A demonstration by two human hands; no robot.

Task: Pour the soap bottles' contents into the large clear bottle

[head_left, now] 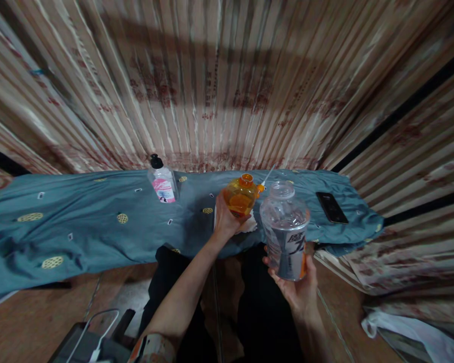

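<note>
The head view shows a tall beige pleated curtain with reddish-brown prints [189,85] filling the upper half of the frame. Below it, a long blue-green cloth with yellow oval motifs [98,222] spans the middle, and brown floor tiles [342,317] show along the bottom. Two legs in black trousers [267,302] rise from the bottom centre to the cloth's near edge. Right of centre, a large clear plastic bottle with a silver-grey label [285,232] stands uncapped and nearly upright in the right hand [297,290], whose fingers and thumb wrap its lower part. At the centre, the left hand [225,219] curls around the near left side of a rounded, translucent orange bottle with an open neck [242,194]. Left of centre, a clear bottle with a black cap and pink-and-white label [163,184] stands on the cloth. At the right of the frame lies a flat black phone [332,207]. Partly hidden beneath the left hand is a thin white sheet [250,225]; whether it is paper or fabric, I cannot tell. Smallest, a little orange cap with a thin pale stem [261,188] sits just beside the orange bottle, its stem slanting toward the upper right.
</note>
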